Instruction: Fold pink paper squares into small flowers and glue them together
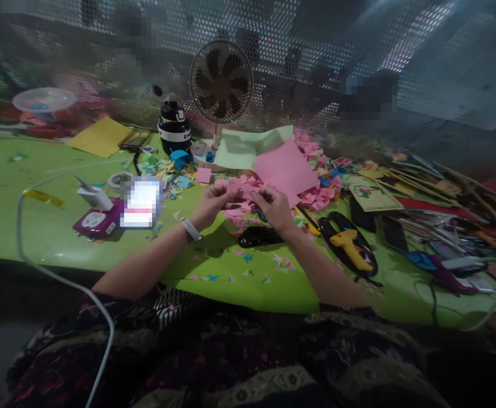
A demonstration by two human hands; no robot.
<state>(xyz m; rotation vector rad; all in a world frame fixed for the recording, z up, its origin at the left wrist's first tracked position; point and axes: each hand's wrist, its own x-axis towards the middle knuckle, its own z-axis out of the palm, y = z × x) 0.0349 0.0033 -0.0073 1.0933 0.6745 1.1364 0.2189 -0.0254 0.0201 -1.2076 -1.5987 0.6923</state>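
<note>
Between my hands, over the green table, is a small piece of pink paper (246,191). My left hand (214,205) pinches its left end with thumb and fingers. My right hand (273,208) grips the other end, also closed. Just beyond them lie a large pink sheet (288,169) and a pale green sheet (254,150), with a heap of crumpled pink paper pieces (326,195) around them. A black glossy object (261,236) rests below my right hand; its kind is unclear. A small pink paper square (204,175) lies past my left hand.
A yellow glue gun (352,249) lies to the right, near a cluttered pile of paper and tools. To the left are a purple power socket (98,220) with a cable, a bright phone (141,203) and a tape roll (121,181). A fan (221,82) and a black bottle (174,129) stand behind.
</note>
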